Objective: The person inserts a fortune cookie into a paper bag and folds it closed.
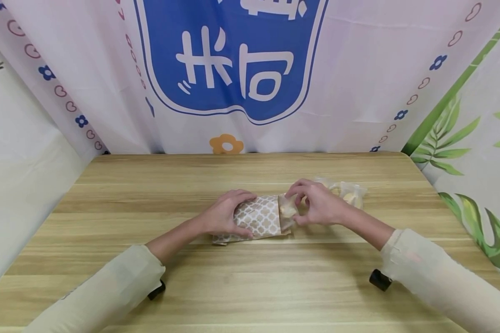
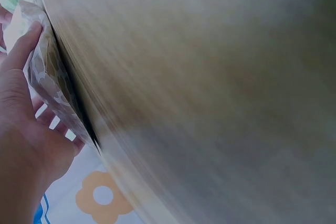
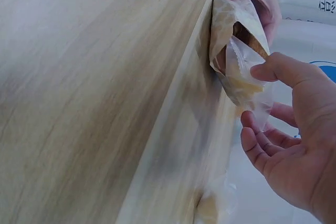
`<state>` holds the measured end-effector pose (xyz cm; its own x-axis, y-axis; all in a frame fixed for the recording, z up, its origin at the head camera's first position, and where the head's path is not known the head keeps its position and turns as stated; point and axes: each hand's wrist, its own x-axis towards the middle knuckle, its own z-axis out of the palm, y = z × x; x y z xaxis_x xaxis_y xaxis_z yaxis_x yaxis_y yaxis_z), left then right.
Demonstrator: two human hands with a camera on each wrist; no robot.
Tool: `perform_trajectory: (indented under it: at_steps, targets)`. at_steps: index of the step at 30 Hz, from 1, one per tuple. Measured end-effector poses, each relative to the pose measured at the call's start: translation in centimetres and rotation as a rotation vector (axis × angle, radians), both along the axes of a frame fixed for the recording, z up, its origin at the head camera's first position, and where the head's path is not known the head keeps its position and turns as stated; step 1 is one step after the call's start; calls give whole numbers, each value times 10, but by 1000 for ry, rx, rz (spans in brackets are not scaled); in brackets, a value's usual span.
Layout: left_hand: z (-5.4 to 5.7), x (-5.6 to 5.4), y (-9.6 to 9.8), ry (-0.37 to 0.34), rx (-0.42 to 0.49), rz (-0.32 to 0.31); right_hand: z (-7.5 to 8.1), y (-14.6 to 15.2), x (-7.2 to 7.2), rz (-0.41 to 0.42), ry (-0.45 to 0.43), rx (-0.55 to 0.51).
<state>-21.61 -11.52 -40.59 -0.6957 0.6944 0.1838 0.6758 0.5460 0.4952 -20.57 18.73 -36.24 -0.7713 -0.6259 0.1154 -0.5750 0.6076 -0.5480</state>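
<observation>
A paper bag with a tan and white lattice print lies on its side on the table, its mouth facing right. My left hand grips it across the closed end, the thumb along the near edge and the fingers at the far edge. At the mouth, my right hand pinches a clear packet between thumb and fingers. Something pale yellow shows inside that packet. Part of the packet sits within the bag's opening, as the right wrist view shows, and the rest sticks out.
More clear packets with round, pale, biscuit-like pieces lie just beyond my right hand. The wooden table ends at a printed curtain along the back. Dark cylinders hang below both sleeves.
</observation>
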Motion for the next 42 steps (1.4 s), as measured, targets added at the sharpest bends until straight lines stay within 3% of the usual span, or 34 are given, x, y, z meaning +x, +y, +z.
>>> perform_trajectory:
  at_steps: [15, 20, 24, 30, 42]
  targets:
    - [3, 2, 1, 4, 9, -3, -7, -5, -2, -12, 61, -79]
    - [4, 2, 1, 2, 12, -5, -7, -6, -3, 34, 53, -120]
    - [4, 1, 2, -3, 4, -10, -10, -10, -2, 60, 43, -98]
    - [3, 1, 3, -18, 1, -6, -13, -14, 0, 24, 38, -59]
    - [2, 1, 3, -9, 2, -15, -20, -16, 1, -8, 131, -48]
